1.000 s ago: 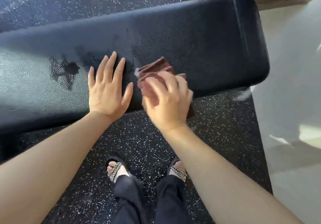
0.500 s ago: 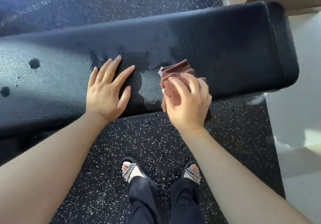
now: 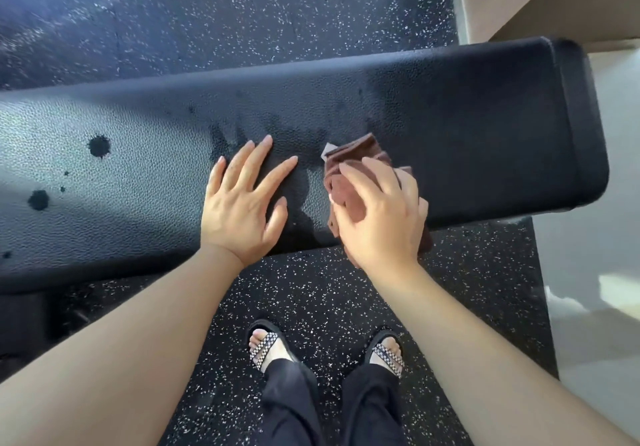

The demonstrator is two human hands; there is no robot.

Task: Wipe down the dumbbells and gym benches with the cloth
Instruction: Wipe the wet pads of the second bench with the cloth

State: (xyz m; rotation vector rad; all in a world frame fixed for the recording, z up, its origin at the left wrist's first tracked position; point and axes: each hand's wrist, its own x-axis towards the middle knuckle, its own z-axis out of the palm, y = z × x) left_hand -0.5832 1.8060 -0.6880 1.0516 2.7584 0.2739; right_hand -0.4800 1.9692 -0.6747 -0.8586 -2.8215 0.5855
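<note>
Hands barely shifted, right hand (image 3: pixel 381 217) still clutching cloth (image 3: pixel 349 168), left hand (image 3: pixel 242 203) spread on bench (image 3: pixel 485 134)

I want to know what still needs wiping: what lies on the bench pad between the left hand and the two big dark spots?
In the head view, only bare textured pad: the bench shows nothing between the left hand and the dark spots, apart from a few tiny specks beside them.

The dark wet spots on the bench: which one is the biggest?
The round spot farther from the person, left of the left hand. It is larger than the spot nearer the bench's front edge.
</note>
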